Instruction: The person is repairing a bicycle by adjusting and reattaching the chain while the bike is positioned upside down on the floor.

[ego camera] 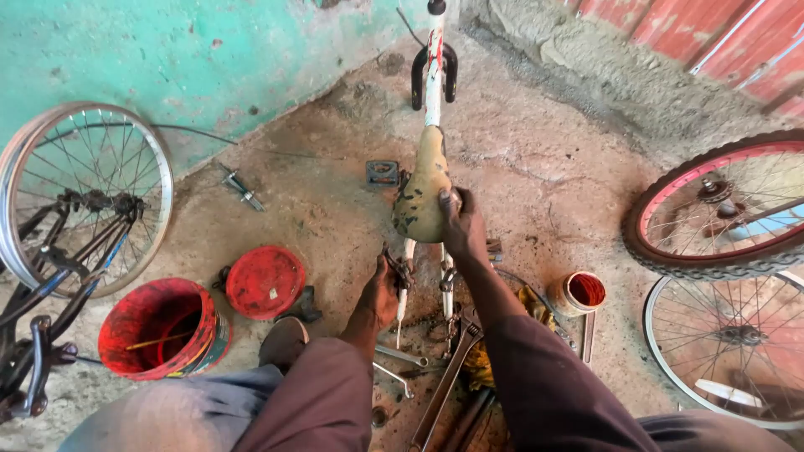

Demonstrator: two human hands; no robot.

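**Steadying the frame while working at the seat stays**

While the right hand presses on the worn saddle, the bicycle frame stands before the person on the concrete floor, its white-and-red tube running away toward the turquoise wall. That grip is closed over the saddle's right edge, fingers wrapped on the cracked, mottled cover. The left hand is closed around a small dark fitting at the thin white stays just below the saddle — whether it pinches a nut or a tool cannot be told.

Procedure, as judged from this position:
- Keep downward pressure on the saddle so the frame does not twist.
- Turn the fitting in short strokes, wrist in line with the stay.

Materials nearby: a red plastic bucket, paint-smeared, with its round lid just beside it; a small open tin to the right; long steel spanners lying between the knees; a yellow rag under them. Spoked wheels — a bare chrome rim at left, a pink-rimmed tyred wheel at right — stand well apart from the hands.
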